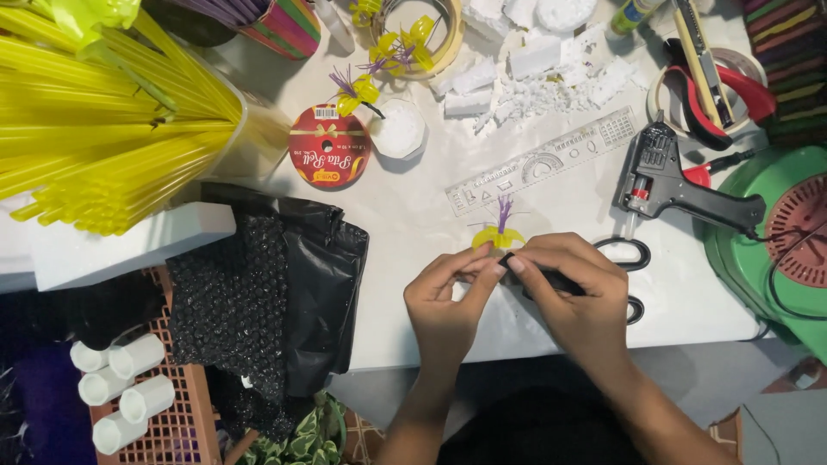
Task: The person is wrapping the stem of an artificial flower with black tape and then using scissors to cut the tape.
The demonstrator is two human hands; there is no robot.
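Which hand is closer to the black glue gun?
The right hand. It sits just below and left of the glue gun, near the scissors. The left hand is farther left, pinching the little yellow and purple flower.

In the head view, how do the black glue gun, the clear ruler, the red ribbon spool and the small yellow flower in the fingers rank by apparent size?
1. Clear ruler and black glue gun: alike, not ranked.
2. Red ribbon spool.
3. Yellow flower, smallest.
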